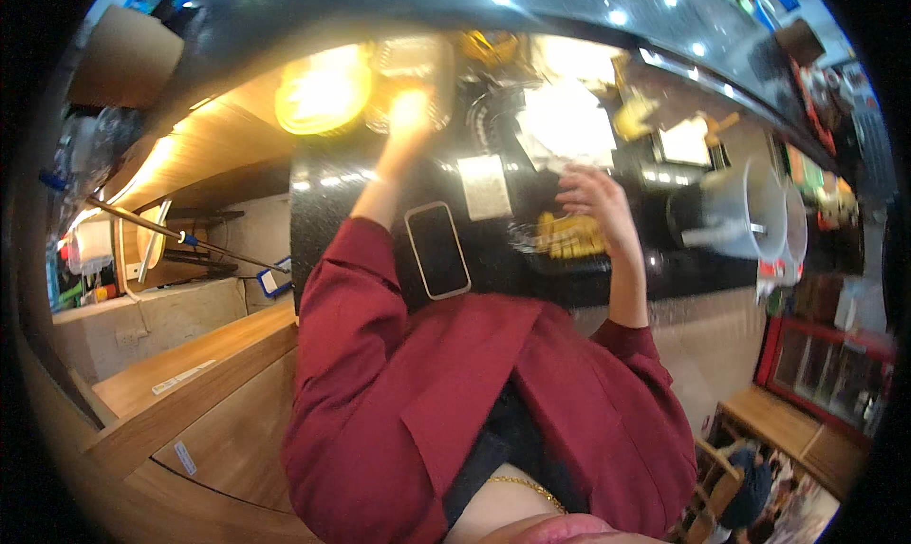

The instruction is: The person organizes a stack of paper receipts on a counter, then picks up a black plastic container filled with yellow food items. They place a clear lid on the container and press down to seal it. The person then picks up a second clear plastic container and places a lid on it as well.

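My left hand (411, 117) reaches over a clear plastic container (416, 53) at the counter's far side. Glare and blur hide its fingers, so a grip cannot be made out. Beside that container sits a bright yellow round container (292, 110), washed out by light. My right hand (598, 199) hovers with fingers apart near a dark tray (569, 265) of yellow pieces, apparently food. Just beyond its fingertips lies an overexposed white sheet or pack (566, 127). Between my arms are a pale-rimmed smartphone (438, 250), its screen dark, and a small slip of paper (484, 186).
Translucent plastic tubs (744, 209) lie toward the right of the black counter (327, 202). A raised dark ledge (427, 6) runs along the back. Wooden drawers (228, 430) stand at my left. Another person (747, 483) is at lower right, near wooden furniture.
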`<state>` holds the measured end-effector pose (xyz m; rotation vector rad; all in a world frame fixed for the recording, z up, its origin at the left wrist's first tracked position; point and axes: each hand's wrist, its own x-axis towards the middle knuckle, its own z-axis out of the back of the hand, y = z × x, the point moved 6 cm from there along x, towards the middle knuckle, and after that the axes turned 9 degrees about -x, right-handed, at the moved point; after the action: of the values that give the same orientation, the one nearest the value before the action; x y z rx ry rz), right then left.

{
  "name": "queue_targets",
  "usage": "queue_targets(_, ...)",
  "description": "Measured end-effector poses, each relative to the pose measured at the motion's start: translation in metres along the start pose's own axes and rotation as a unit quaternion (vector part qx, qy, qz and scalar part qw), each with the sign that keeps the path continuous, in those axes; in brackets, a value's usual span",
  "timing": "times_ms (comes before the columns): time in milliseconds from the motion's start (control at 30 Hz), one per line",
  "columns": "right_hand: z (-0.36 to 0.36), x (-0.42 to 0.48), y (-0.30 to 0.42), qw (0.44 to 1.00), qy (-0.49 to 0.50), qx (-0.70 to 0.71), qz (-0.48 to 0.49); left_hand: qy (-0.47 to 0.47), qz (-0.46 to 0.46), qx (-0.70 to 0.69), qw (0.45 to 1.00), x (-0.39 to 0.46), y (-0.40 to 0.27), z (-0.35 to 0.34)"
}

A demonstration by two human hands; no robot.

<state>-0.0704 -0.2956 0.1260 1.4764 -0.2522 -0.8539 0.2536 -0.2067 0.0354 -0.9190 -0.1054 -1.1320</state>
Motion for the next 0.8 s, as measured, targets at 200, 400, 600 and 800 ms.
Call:
queue_targets(200,0.088,-0.080,-0.007,0.976,-0.178,0.102,0.073,0.061,-0.022,0.000,0.998,-0.001,-0.009,-0.005)
queue_targets(400,0.079,-0.095,-0.001,0.827,-0.313,-0.336,0.325,0.285,0.378,-0.422,0.773,-0.070,-0.155,-0.024)
queue_targets(600,0.045,-0.093,-0.049,0.603,-0.156,-0.570,0.536,0.215,0.421,-0.427,0.771,-0.139,-0.201,-0.056)
queue_targets(800,0.058,-0.077,-0.085,0.659,-0.003,-0.550,0.513,0.109,0.326,-0.109,0.933,-0.176,-0.193,-0.074)
